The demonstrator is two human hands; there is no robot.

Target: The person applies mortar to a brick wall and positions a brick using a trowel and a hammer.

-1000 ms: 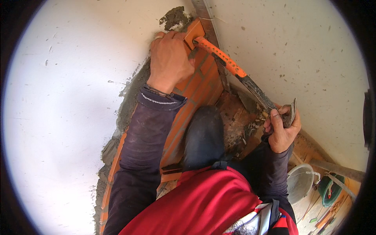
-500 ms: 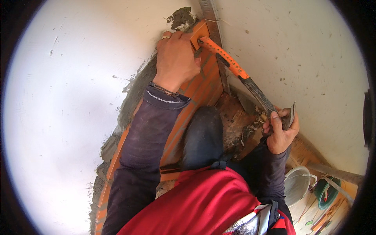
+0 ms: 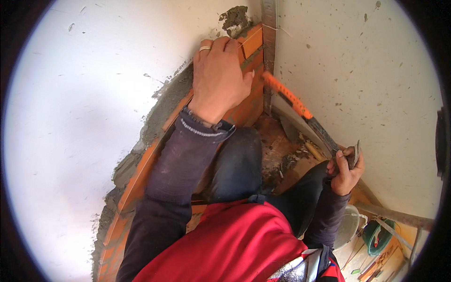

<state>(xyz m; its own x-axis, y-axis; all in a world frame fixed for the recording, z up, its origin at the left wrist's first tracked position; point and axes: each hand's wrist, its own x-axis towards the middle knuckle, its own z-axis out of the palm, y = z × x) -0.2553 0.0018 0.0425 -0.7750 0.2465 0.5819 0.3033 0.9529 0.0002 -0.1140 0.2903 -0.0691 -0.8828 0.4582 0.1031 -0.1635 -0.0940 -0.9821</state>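
Note:
My left hand (image 3: 219, 81), with a ring, has its fingers curled over the top course of orange brick-like tiles at the left wall, beside a tile (image 3: 252, 41) in the corner. A thin pale string runs along that course. Grey mortar (image 3: 155, 115) fills a ragged strip behind the tiles, with a separate patch (image 3: 233, 19) above. My right hand (image 3: 346, 171) grips the metal head end of a hammer (image 3: 290, 97), its orange-and-black handle pointing up-left toward the tiles, slightly short of them.
My bent legs are below, over a dirty floor (image 3: 272, 141) with debris. A metal strip (image 3: 269, 61) stands in the corner beside the speckled right wall (image 3: 357, 75). At lower right are a grey bucket (image 3: 349, 225), a green container (image 3: 376, 242), bars and scattered sticks.
The hammer's handle end has pulled away from the corner tile, down and to the right, with my right hand. My left hand has shifted slightly right in the view.

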